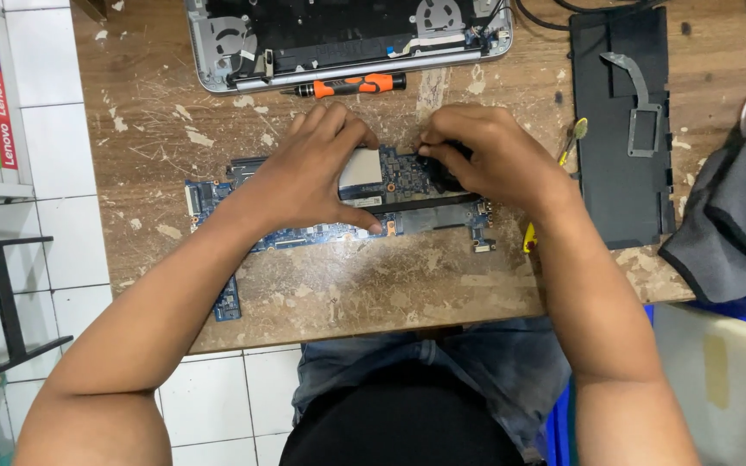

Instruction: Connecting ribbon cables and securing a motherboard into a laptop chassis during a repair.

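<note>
On the scarred brown wooden bench (347, 293) lies a long blue laptop circuit board (218, 194), and everything else sits around it. At the board's far left end a small separate blue daughter board (227, 304) hangs over the bench's near edge. Over the left half of the board, the person's left hand (308, 173) is spread flat and pressing down, thumb along the near edge and fingers curled round a pale grey rectangular pad or shield (361, 169) at the board's middle; it pins rather than grips. Just beyond the board, toward the back, lies a black-and-orange screwdriver (351, 85), untouched, and behind that the open silver laptop base (347, 39) with its fans and wiring bared. Over the board's right half, the right hand (485, 155) is bunched tight, fingertips pinched on a small black part (442, 168); whether it is lifting or seating that piece I cannot tell. A black strip (429, 207) runs along the board beneath it. Right of the board rest a flat black battery-like panel (623, 129) and a crumpled grey cloth (736, 207).

As I judge it, the strip-down is well along: the board is already out of the case, and only fittings on the board itself remain.
</note>
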